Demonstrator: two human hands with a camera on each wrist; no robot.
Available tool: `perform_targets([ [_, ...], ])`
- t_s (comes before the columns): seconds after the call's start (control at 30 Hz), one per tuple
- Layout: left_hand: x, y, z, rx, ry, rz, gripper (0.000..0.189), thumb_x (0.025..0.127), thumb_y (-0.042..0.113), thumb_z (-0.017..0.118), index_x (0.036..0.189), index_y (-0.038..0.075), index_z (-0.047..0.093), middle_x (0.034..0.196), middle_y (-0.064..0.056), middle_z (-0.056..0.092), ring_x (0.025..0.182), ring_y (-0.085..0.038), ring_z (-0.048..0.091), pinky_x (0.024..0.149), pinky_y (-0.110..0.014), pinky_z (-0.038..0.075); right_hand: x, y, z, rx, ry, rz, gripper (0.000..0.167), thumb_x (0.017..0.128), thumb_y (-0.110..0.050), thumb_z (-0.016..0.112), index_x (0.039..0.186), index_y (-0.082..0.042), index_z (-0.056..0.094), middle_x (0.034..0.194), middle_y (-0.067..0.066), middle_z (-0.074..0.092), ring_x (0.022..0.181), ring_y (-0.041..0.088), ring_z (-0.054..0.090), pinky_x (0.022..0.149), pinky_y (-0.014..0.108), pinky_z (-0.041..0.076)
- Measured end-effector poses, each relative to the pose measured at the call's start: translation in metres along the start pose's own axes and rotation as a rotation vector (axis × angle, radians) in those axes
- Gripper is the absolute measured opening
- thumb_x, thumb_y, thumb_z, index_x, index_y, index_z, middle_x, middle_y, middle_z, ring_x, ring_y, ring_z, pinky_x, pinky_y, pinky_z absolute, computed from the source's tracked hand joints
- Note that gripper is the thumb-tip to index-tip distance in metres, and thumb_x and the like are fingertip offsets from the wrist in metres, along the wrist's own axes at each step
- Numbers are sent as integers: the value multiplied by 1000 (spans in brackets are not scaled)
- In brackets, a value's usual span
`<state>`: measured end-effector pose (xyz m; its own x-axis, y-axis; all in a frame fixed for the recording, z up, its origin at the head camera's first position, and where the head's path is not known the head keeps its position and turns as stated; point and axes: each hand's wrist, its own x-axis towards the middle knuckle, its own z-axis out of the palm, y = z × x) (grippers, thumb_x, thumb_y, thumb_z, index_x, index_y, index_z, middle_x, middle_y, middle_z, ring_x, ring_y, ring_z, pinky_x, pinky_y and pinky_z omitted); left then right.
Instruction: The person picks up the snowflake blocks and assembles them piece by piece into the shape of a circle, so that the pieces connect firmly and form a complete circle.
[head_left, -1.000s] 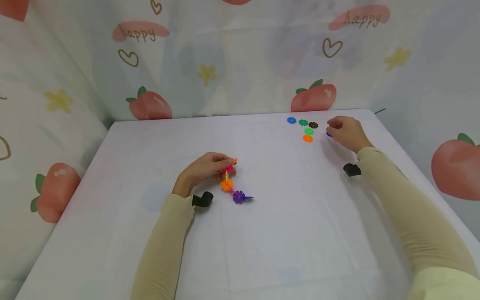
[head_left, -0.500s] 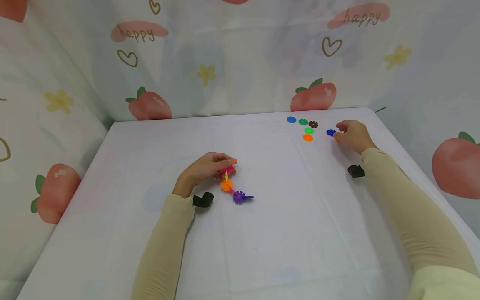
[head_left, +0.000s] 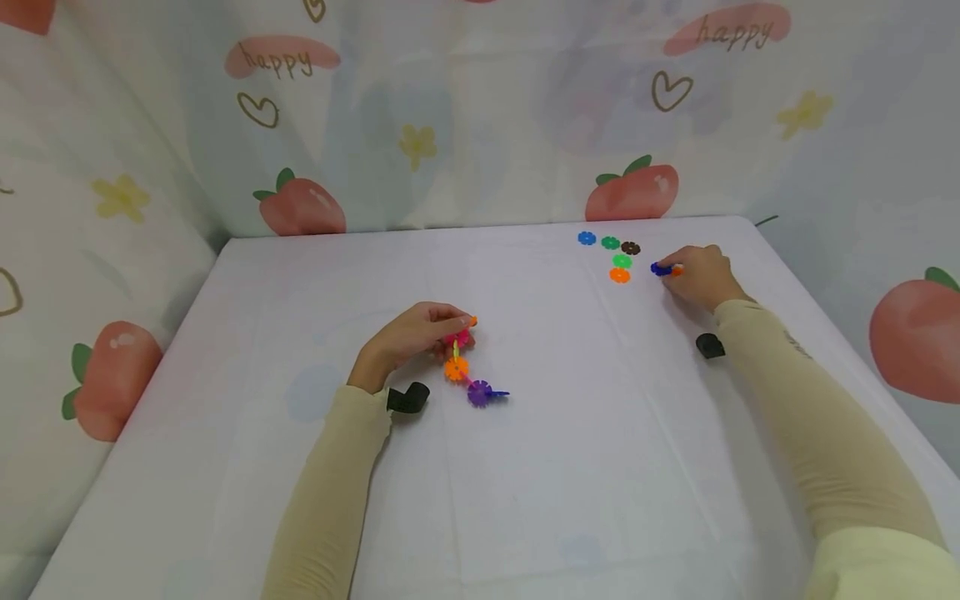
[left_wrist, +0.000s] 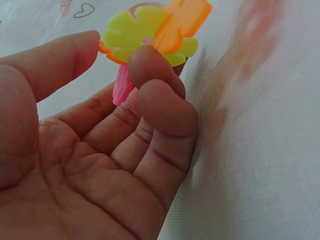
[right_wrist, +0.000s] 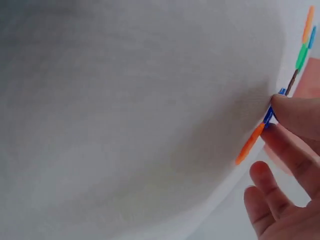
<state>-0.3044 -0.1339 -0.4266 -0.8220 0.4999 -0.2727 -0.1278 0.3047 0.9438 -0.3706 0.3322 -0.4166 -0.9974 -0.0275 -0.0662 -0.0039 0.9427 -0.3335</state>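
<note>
My left hand (head_left: 416,335) holds a chain of slotted plastic flower discs, pinched near its upper end. A yellow disc (left_wrist: 125,37) with an orange disc (left_wrist: 185,25) slotted into it shows at the fingertips in the left wrist view. Below the hand, the chain runs through an orange disc (head_left: 456,369) to a purple disc (head_left: 480,393) with a blue one edge-on. At the far right, my right hand (head_left: 699,275) pinches a dark blue disc (right_wrist: 268,115) between thumb and index finger, close over the tabletop. Beside it is a loose orange disc (right_wrist: 249,145), partly covered by the hand in the head view.
Left of the right hand lie several loose discs: a light blue disc (head_left: 587,238), a dark green disc (head_left: 611,242), a brown disc (head_left: 631,248), a light green disc (head_left: 622,262) and an orange disc (head_left: 619,275). A patterned curtain (head_left: 495,108) hangs behind the white table (head_left: 585,467).
My right hand has shifted around the dark blue disc, drawing back to uncover it and then bringing thumb and finger onto it. The left hand and its chain stay nearly still.
</note>
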Motion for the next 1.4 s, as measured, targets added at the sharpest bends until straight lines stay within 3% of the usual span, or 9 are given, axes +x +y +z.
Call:
perform_targets([
  [0.17,0,-2,1,0,-1,10,36,111,27,62,134,1,68,111,-13,76,73,-20,60,71,-28,53,-2,-4,1,-159,65,-121,25,100,-5,72,119,11,74,114,32,69,113,54,46,98,67,40],
  [0.33,2,-2,1,-8,-5,0,35,111,25,61,134,-1,68,111,-14,76,73,-19,61,70,-27,54,-4,-7,2,-199,80,-172,25,99,-7,75,114,12,75,103,29,72,107,52,51,96,65,42],
  [0.67,0,-1,3,-7,8,-7,36,111,24,61,135,-2,67,112,-15,76,75,-20,60,71,-28,53,-5,-20,4,-430,92,-293,20,99,0,72,111,15,73,98,33,72,91,47,61,92,59,50],
  [0.8,0,0,3,-8,4,-12,36,112,24,61,136,-2,67,112,-15,76,75,-20,61,71,-27,54,-7,-20,3,-346,127,-278,18,100,3,66,109,17,71,92,33,71,85,48,64,93,61,53],
  [1.03,-1,3,3,4,10,-19,36,112,23,60,136,-2,67,113,-14,76,76,-20,61,72,-27,54,-8,-28,6,-23,141,-231,21,101,5,58,111,17,71,103,34,70,92,48,66,96,62,54],
  [1.27,-1,2,4,-9,6,-14,36,112,22,60,137,-3,66,113,-15,76,76,-20,60,72,-27,54,-12,-54,11,238,69,-191,24,99,2,60,116,15,70,110,32,69,103,44,59,91,52,54],
  [1.4,1,0,3,-5,10,-12,36,111,25,61,135,-2,67,111,-13,76,76,-20,60,72,-27,54,-15,-72,14,327,11,-175,24,101,-3,63,118,11,73,108,26,72,104,39,61,89,44,52],
])
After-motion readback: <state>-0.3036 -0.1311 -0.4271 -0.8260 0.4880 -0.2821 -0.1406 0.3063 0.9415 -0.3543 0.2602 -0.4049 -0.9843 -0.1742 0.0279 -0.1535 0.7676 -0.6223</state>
